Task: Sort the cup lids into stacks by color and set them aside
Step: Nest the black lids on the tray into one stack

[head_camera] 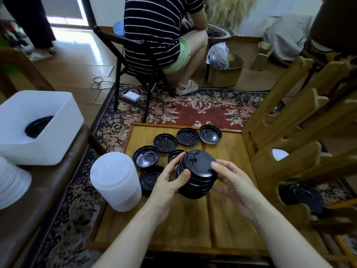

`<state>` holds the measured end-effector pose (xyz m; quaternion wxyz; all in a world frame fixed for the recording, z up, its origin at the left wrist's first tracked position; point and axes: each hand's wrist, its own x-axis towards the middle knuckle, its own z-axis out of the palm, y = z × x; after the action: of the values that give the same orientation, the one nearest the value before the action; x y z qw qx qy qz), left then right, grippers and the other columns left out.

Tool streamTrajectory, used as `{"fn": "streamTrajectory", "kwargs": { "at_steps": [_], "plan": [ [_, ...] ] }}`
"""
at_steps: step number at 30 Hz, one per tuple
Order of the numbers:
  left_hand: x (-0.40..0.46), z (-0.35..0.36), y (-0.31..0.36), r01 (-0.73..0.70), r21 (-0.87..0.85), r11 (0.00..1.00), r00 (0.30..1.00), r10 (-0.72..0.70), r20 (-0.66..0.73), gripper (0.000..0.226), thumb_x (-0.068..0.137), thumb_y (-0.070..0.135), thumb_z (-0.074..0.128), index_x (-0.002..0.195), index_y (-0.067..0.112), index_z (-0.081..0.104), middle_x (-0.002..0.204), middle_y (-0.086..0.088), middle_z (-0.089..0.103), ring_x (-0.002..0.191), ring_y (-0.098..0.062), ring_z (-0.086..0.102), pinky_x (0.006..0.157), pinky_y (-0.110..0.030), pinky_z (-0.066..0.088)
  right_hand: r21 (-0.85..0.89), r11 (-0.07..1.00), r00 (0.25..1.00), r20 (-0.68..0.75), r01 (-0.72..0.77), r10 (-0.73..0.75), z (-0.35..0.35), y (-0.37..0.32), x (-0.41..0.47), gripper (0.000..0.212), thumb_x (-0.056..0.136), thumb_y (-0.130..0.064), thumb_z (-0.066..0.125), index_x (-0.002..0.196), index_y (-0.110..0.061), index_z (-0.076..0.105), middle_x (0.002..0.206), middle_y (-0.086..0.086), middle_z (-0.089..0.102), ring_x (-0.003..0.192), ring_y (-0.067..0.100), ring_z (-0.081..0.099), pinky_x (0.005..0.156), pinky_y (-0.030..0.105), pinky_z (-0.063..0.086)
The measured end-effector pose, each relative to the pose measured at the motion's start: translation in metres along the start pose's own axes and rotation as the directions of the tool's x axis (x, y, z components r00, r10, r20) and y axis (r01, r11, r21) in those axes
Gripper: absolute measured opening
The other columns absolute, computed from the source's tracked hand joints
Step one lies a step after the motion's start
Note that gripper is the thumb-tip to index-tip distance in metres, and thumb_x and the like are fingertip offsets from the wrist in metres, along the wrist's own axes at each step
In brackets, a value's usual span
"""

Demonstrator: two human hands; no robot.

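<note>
Left hand: the left hand (167, 185) gripped the stack of black lids (197, 174) from the side.
Right hand: the right hand (234, 185) cupped the stack's other side.
Stack: held above the tabletop (193, 229).
Loose black lids (166, 142): lay beyond the stack.
White stack (116, 180): stood left of the held stack.

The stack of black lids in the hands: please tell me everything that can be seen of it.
The stack of black lids is several round, glossy lids that look like plastic, nested dome side up and tilted toward the camera. The top lid shows a raised sip-hole tab. The left hand grips its left side, thumb across the rims, and the right hand holds its right side, a fingertip on the top edge. It is held above the wooden table, in front of the single black lids lying there.
</note>
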<state>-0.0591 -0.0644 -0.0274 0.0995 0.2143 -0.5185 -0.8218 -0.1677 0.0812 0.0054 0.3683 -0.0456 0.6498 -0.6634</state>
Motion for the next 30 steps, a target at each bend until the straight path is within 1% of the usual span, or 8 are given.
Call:
{"fn": "streamTrajectory", "kwargs": {
  "at_steps": [5,8,10,13,15,20,26,30],
  "plan": [
    [-0.002,0.0029,0.0007,0.007,-0.017,1.0,1.0,-0.007,-0.006,0.082,0.048,0.063,0.091,0.125,0.045,0.065,0.125,0.011,0.07,0.116,-0.013,0.066,0.096,-0.043,0.056,0.021,0.999,0.991,0.129,-0.049,0.046,0.0064,0.0022,-0.0022,0.066,0.071,-0.028,0.077,0.132,-0.034,0.053,0.123,-0.001,0.067,0.112,0.019,0.066,0.09,0.046,0.057],
    [-0.0035,0.0024,0.003,0.03,-0.015,0.999,0.999,-0.03,-0.024,0.057,0.073,0.047,0.075,0.129,0.044,0.062,0.127,0.012,0.068,0.115,-0.015,0.066,0.096,-0.047,0.055,-0.001,1.0,0.987,0.16,-0.004,0.005,0.0069,0.0017,-0.0024,0.061,0.074,-0.027,0.075,0.131,-0.035,0.057,0.122,-0.005,0.068,0.109,0.014,0.067,0.087,0.044,0.058],
    [-0.0048,0.0027,0.0047,0.039,0.019,0.999,0.999,-0.039,-0.004,0.054,0.076,0.049,0.066,0.13,0.047,0.059,0.124,0.016,0.069,0.111,-0.009,0.067,0.092,-0.043,0.057,-0.015,1.0,0.986,0.167,0.011,-0.009,0.0063,0.0023,-0.0025,0.06,0.076,-0.026,0.074,0.132,-0.037,0.056,0.123,-0.006,0.067,0.109,0.012,0.067,0.086,0.041,0.058],
    [-0.0064,0.0043,0.0065,0.047,0.063,0.997,0.999,-0.048,0.02,0.056,0.076,0.053,0.065,0.131,0.051,0.055,0.119,0.022,0.069,0.109,-0.003,0.067,0.085,-0.034,0.059,-0.105,0.993,0.983,0.182,0.047,-0.027,0.0066,0.0041,-0.0042,0.062,0.076,-0.03,0.076,0.132,-0.044,0.054,0.128,-0.008,0.062,0.111,0.012,0.065,0.088,0.038,0.058],
    [-0.0062,0.0038,0.006,0.044,0.077,0.996,0.999,-0.045,0.01,0.06,0.075,0.046,0.07,0.133,0.05,0.054,0.117,0.023,0.07,0.11,-0.007,0.068,0.088,-0.035,0.059,-0.151,0.986,0.98,0.194,0.069,-0.039,0.0072,0.0045,-0.0048,0.064,0.074,-0.033,0.077,0.132,-0.047,0.053,0.13,-0.008,0.061,0.113,0.013,0.064,0.089,0.038,0.058],
    [-0.0058,0.0049,0.0074,0.007,0.078,0.997,0.999,-0.004,-0.038,0.062,0.072,0.032,0.071,0.132,0.044,0.057,0.118,0.017,0.071,0.109,-0.01,0.069,0.096,-0.044,0.056,-0.072,0.996,0.982,0.182,0.061,-0.047,0.0058,0.0025,-0.0026,0.062,0.077,-0.024,0.073,0.133,-0.039,0.055,0.125,0.003,0.065,0.11,0.019,0.067,0.09,0.048,0.057],
    [-0.0076,0.0036,0.0071,-0.002,0.106,0.994,0.999,0.007,-0.047,0.068,0.07,0.023,0.071,0.134,0.044,0.056,0.119,0.011,0.072,0.112,-0.011,0.067,0.096,-0.04,0.056,-0.101,0.992,0.968,0.244,0.079,-0.052,0.0029,0.0001,-0.0032,0.056,0.077,-0.02,0.073,0.129,-0.037,0.059,0.122,-0.001,0.067,0.112,0.021,0.066,0.085,0.043,0.059],
    [-0.0072,0.0004,0.0085,-0.011,0.045,0.999,0.995,0.016,-0.096,0.074,0.057,0.027,0.08,0.128,0.041,0.065,0.12,0.004,0.072,0.112,-0.015,0.068,0.093,-0.041,0.055,-0.104,0.991,0.96,0.274,0.083,-0.052,0.0043,0.0003,0.0024,0.055,0.079,-0.022,0.072,0.13,-0.037,0.059,0.121,-0.004,0.067,0.113,0.019,0.066,0.087,0.043,0.058]
  ]
}}
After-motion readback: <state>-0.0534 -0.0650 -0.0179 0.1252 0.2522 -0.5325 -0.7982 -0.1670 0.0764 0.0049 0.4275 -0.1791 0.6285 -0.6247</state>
